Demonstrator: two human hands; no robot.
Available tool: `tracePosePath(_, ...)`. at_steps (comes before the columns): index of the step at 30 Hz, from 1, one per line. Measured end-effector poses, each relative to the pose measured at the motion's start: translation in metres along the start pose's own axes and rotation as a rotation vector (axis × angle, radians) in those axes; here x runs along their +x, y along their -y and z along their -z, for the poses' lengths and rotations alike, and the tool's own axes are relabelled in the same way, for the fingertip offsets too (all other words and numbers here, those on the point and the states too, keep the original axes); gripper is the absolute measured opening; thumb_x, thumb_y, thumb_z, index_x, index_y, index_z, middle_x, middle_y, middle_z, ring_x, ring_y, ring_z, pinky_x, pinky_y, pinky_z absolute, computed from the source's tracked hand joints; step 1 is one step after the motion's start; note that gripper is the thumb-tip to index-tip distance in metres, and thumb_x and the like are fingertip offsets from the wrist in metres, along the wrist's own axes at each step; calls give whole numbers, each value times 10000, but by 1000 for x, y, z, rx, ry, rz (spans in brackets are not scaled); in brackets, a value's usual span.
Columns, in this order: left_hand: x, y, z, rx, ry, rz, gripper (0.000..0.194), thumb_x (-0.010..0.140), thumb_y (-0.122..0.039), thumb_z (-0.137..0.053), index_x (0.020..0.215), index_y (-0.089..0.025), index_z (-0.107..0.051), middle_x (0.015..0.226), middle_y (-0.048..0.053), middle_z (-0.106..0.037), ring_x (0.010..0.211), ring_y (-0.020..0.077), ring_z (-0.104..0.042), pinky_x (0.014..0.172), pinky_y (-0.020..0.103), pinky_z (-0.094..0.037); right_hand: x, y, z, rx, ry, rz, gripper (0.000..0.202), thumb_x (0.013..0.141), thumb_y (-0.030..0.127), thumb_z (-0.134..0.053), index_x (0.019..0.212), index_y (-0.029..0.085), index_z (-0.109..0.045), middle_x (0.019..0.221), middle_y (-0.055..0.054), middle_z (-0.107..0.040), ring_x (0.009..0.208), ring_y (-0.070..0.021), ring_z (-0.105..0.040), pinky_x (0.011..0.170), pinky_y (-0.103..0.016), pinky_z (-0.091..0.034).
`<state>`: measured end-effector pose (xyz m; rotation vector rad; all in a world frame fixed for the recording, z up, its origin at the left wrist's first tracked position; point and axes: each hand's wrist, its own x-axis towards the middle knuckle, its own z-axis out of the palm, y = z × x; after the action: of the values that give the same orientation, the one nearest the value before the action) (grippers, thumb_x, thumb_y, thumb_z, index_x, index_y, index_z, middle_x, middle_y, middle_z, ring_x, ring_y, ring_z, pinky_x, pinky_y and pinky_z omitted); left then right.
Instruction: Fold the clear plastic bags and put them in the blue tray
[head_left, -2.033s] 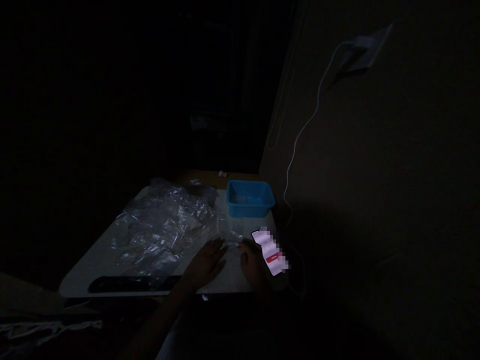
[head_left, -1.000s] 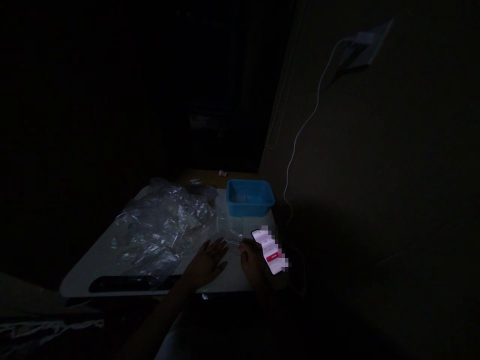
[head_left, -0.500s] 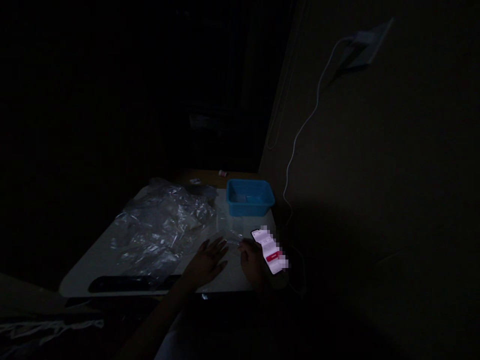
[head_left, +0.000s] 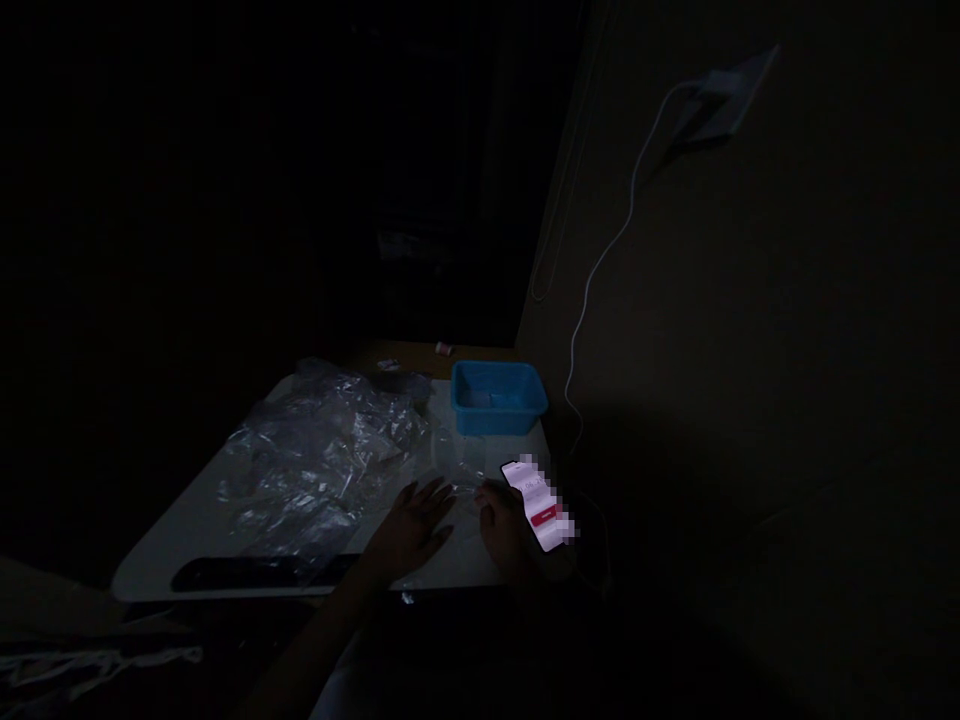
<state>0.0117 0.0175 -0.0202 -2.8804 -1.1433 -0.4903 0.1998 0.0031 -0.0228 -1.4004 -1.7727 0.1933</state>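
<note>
My left hand (head_left: 411, 530) lies palm down with its fingers spread, on or just above a clear plastic bag (head_left: 457, 455) on the white tabletop (head_left: 172, 535). To its right, my right hand (head_left: 504, 525) has its fingers curled in beside the edge of the same plastic. Whether they pinch it is too dark to tell. A large heap of crumpled clear plastic bags (head_left: 322, 450) covers the table's left side. Just right of my right hand lies a phone (head_left: 536, 505) with a lit screen, partly pixelated.
A blue plastic basket (head_left: 499, 415) stands at the table's far right corner. Behind it, a small pink and white item (head_left: 443, 349) rests on a wooden surface. A white cable (head_left: 587, 285) hangs from a wall socket (head_left: 724, 100) on the right. The room is very dark.
The view has shifted slightly and the scene looks a little dimmer. Both hands keep nearly the same pose and place over the plastic.
</note>
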Motion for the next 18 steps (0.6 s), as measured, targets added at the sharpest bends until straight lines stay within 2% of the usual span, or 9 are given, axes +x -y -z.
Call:
tracePosePath(9,-1,1,-4,26,7,21,450,858,-410,-328,1278,-251,-359,1327,33,-403,1269,267,-225,980,486,-232,-1,-4,-3,-28,-16,-7,350,640,39,-387,873,168,-615,837,-60,-642,847,-206,-544,812,-359,-404)
tracePosePath(13,-1,1,-4,26,-7,19,473,857,-411,-329,1301,-248,-316,1332,43,-395,1257,253,-251,983,478,-224,-3,-4,-5,-57,-50,-26,360,673,56,-374,919,160,-615,917,-82,-633,913,-211,-538,817,-354,-422)
tracePosePath(16,-1,0,-2,22,-23,22,509,856,-401,-335,1331,-239,-249,1335,50,-390,1247,243,-268,982,467,-228,-6,-1,-2,-125,12,-16,407,698,69,-366,1032,143,-586,1023,-103,-608,987,-213,-521,855,-365,-414)
tracePosePath(18,-1,0,-1,30,-32,17,489,857,-393,-335,1318,-238,-281,1326,55,-400,1241,242,-276,980,467,-225,-11,2,1,-177,89,24,451,693,65,-377,1101,140,-553,1093,-101,-583,1045,-210,-493,904,-372,-384)
